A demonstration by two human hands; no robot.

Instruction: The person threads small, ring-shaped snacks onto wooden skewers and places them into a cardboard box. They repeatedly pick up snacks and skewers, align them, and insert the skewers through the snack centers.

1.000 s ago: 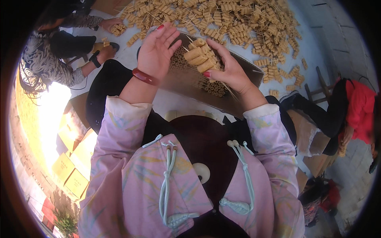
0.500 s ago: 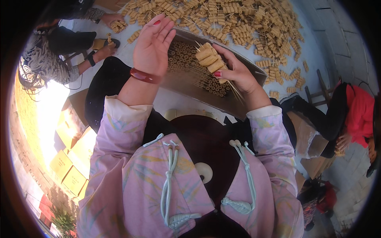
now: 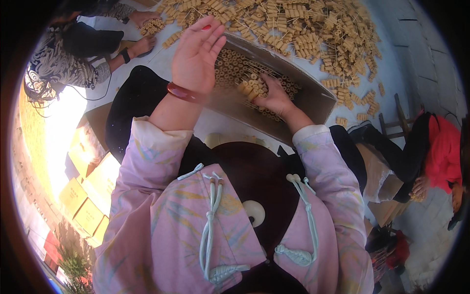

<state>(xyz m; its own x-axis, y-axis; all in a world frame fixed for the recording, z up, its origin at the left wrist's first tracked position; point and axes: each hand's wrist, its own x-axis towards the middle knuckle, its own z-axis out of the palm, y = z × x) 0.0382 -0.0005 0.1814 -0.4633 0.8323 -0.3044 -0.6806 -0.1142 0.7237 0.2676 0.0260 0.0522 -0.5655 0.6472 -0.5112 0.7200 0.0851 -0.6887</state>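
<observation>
My right hand point(image 3: 275, 97) is down inside an open cardboard box point(image 3: 313, 100), its fingers closed round a bunch of skewers point(image 3: 252, 87) threaded with tan, ridged rolls. Many similar skewers point(image 3: 229, 66) stand packed in the box, showing round, hollow ends. Above the box's left end, my left hand point(image 3: 195, 63) is raised with fingers stretched out and palm turned up; nothing lies in it. A dark red bangle point(image 3: 183, 93) circles that wrist.
Beyond the box spreads a large heap of skewered rolls point(image 3: 313, 34) on a pale surface. At far left a co-worker's hand point(image 3: 142, 19) holds a bunch of skewers. Another person in red point(image 3: 443, 147) sits at right by a stool point(image 3: 395, 120). Cardboard cartons point(image 3: 90, 215) stand lower left.
My right hand has lowered the bunch of skewers from above the box into it. My left hand has shifted slightly right, still stretched out.
</observation>
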